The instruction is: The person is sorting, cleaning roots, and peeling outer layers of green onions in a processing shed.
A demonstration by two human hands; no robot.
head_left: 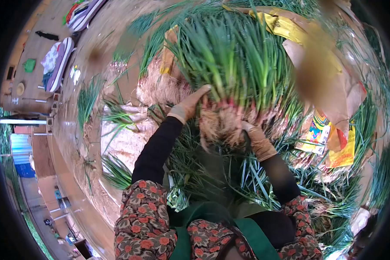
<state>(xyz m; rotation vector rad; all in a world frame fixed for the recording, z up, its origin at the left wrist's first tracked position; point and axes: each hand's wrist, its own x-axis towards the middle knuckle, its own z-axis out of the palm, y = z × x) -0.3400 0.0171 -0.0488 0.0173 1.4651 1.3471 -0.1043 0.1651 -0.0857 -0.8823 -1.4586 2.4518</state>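
A large bunch of scallions point(229, 73) is held up in front of me, green leaves pointing away and pale, stringy roots point(225, 123) hanging towards me. My left hand point(190, 105), in a light glove, is closed round its left side near the reddish stem bases, thumb on top and other fingers hidden. At the lower right of the roots is my right hand point(258, 139), also gloved, closed against the bunch with its fingertips partly hidden. Loose green leaves point(195, 169) lie beneath both hands.
More rooted scallions point(160, 84) lie behind and left. Yellow-and-brown packaging point(342, 145) covers part of the pile at right. Small bunches rest on a pale sheet point(123, 141) on the left floor. Brown smudges blur parts of the view.
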